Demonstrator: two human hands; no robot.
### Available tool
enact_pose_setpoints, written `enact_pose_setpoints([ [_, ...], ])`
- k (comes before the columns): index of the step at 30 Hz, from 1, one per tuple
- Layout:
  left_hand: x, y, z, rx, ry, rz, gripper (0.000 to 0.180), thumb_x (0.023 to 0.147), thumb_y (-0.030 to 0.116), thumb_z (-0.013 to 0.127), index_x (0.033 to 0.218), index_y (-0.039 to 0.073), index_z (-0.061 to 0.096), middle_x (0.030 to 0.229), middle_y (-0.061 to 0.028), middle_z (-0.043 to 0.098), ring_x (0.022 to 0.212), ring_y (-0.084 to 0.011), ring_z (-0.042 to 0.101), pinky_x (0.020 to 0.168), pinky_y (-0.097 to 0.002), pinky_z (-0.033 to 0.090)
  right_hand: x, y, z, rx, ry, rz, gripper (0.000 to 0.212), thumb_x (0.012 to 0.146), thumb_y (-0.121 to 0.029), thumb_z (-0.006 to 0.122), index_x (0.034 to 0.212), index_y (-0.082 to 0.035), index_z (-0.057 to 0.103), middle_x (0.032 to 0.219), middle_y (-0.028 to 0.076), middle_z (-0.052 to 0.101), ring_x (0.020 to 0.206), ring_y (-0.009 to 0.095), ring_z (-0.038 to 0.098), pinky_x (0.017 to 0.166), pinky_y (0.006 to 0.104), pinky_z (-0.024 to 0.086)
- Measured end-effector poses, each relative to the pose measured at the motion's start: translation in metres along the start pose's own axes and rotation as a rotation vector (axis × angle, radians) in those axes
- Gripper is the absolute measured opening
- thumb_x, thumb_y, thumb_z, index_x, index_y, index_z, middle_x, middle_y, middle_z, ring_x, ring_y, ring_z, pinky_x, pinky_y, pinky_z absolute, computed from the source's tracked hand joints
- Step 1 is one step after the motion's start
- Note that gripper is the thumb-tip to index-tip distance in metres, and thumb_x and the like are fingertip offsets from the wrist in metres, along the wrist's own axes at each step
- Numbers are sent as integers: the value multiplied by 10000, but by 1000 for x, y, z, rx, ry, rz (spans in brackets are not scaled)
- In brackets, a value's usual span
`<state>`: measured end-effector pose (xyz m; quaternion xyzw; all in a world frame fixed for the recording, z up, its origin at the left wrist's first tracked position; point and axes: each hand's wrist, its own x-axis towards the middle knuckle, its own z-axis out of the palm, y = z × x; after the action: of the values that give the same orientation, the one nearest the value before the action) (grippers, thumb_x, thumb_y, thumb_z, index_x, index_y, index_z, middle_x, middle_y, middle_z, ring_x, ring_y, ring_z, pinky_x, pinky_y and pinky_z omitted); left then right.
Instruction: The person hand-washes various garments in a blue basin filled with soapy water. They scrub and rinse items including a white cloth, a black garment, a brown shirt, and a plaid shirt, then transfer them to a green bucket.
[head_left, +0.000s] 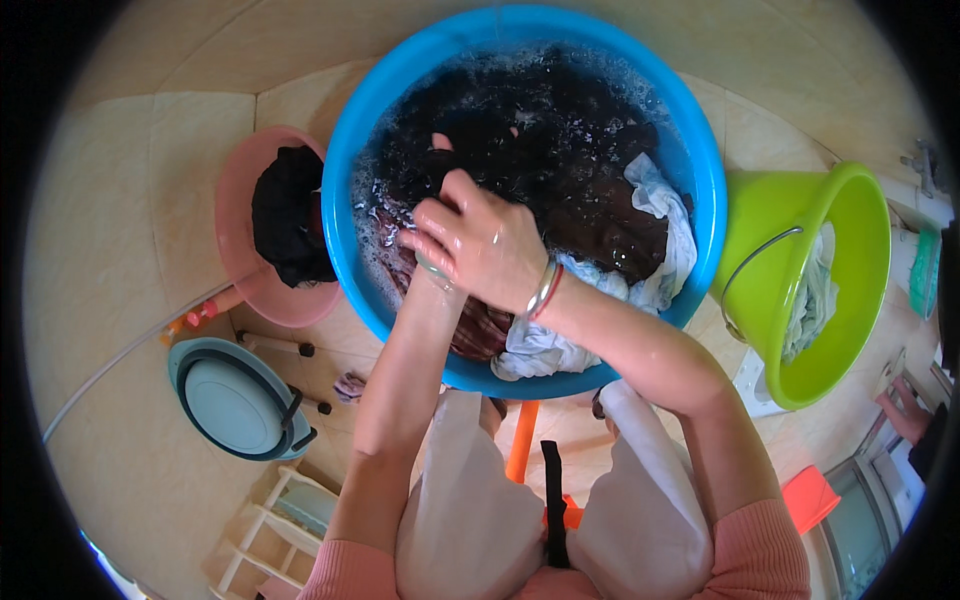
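Note:
A big blue basin holds foamy water with soaking clothes. My right hand, with a silver bangle and red string at its wrist, lies across my left wrist, its fingers wrapped round it beside a pale green bangle. Beyond it, my left hand is mostly hidden by the right hand and dark water; only a little of its fingers shows. Black cloth fills the far part of the basin. Dark brown cloth, white-and-blue cloth and a dark red checked cloth lie nearer.
Left of the basin stands a pink tub with black clothing. Below it, a folding grey-blue basin leans near a white rack. A tilted green bucket with pale cloth is at right. Another person's hand shows far right.

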<state>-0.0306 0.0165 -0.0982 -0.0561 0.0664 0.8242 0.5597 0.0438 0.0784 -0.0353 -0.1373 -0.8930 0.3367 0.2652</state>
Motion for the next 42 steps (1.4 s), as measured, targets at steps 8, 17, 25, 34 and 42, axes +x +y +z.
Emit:
enact_pose_setpoints([
  [8,8,-6,-13,573,577,64,302,1031,343,494,1257,150,547,1224,-37,609,1160,-216,570,973,-392,477,31,45,16,-23,59,233,124,875,-180,633,817,-74,608,781,132,645,638,372,642,532,462,531],
  [17,-7,17,16,268,503,-49,484,976,298,615,1400,98,493,1337,-81,591,1212,-255,575,1037,-396,448,-4,151,-10,-135,49,450,345,870,-330,701,1095,-87,608,1065,176,648,909,381,654,740,487,542],
  [25,16,1,-16,638,965,60,319,889,53,537,1201,12,590,1226,-105,640,1116,-242,612,952,-432,510,-14,147,-7,-223,-36,524,343,849,-201,690,1178,-175,599,1134,144,619,966,377,649,783,481,536],
  [34,-1,26,-8,49,110,-266,342,940,244,536,1234,81,599,1180,-90,637,1152,-252,581,1011,-397,447,-3,-11,-22,188,-77,89,270,826,-207,736,1064,-143,626,913,59,536,751,250,659,595,338,561],
  [42,-3,-6,-3,347,310,13,371,1019,352,495,1292,109,559,1205,-56,610,1139,-203,579,951,-360,481,26,16,-9,-40,140,-38,230,830,-230,715,699,-107,571,730,41,520,556,243,598,451,341,493],
])
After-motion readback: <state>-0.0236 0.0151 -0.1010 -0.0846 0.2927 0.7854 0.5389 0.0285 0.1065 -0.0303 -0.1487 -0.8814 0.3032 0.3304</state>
